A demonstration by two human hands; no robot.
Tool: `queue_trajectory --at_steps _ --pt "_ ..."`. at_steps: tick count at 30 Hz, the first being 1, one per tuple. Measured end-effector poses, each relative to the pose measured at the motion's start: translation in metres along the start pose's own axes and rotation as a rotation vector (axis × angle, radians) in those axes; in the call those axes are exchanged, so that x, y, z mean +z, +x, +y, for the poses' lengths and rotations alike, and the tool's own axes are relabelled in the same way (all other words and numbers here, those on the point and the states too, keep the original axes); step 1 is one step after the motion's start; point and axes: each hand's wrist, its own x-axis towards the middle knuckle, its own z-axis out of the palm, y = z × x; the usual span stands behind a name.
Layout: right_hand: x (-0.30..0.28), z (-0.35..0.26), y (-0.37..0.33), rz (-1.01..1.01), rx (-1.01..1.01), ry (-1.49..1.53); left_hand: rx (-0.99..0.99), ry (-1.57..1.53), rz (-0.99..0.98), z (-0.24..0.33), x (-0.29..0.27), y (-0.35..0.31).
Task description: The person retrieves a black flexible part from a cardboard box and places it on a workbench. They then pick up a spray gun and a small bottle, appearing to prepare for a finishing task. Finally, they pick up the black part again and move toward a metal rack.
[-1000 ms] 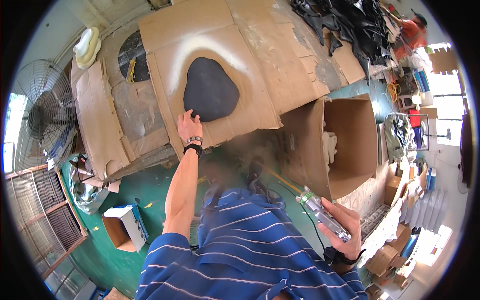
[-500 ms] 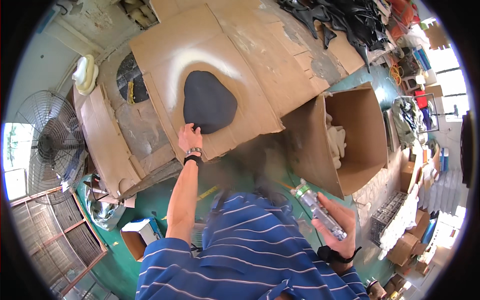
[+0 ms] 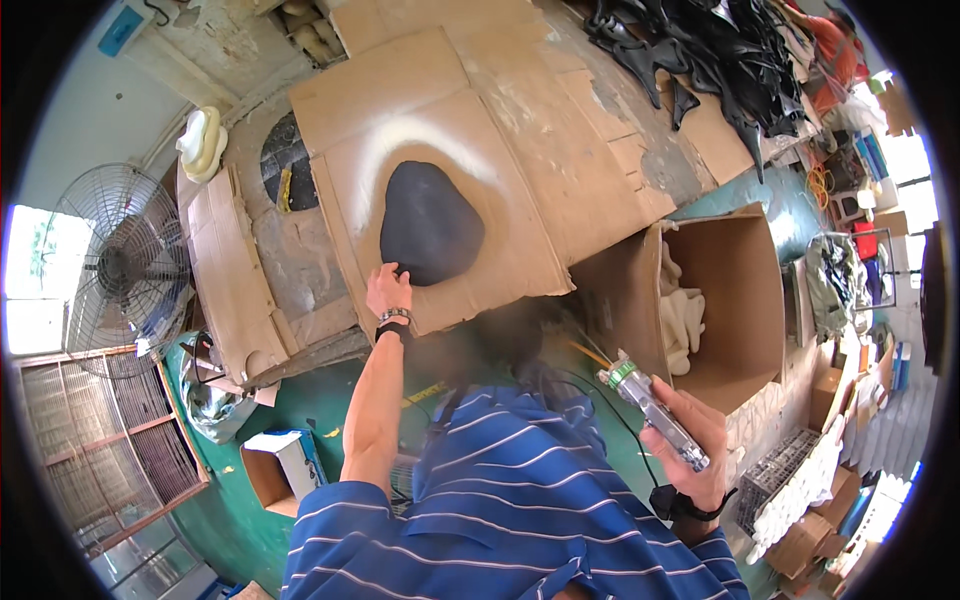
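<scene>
A dark rounded seat-shaped piece point(image 3: 430, 222) lies on a sheet of brown cardboard point(image 3: 520, 150) with a pale sprayed halo around it. My left hand point(image 3: 387, 289) rests on the cardboard, its fingertips touching the lower left edge of the dark piece; a bracelet is on the wrist. My right hand point(image 3: 690, 440) is down at my right side, closed around a metal spray gun point(image 3: 655, 412) with a green ring at its nozzle, pointed up and left, away from the dark piece.
An open cardboard box point(image 3: 720, 300) with pale foam pieces stands to the right of the bench. A pile of black pieces point(image 3: 700, 50) lies at the back right. A standing fan point(image 3: 120, 270) is at the left, a small box point(image 3: 285, 465) on the green floor.
My left hand has stayed at the dark piece's edge. The view has shifted, so the bench and box sit lower and larger; the spray gun in my right hand has stayed at my side.
</scene>
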Motion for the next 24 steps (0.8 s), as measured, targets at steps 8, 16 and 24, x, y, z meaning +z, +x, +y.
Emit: queue_trajectory --at_steps 8,16,24 --pt "-0.012 0.006 -0.009 -0.137 0.015 0.047 0.002 0.029 -0.003 0.002 0.003 0.001" --pt "-0.023 0.016 -0.028 -0.014 0.094 0.049 -0.024 0.035 -0.027 0.004 0.001 -0.001" --pt "-0.025 0.018 -0.033 -0.033 0.083 0.034 0.011 0.095 -0.033 0.005 -0.001 0.008"
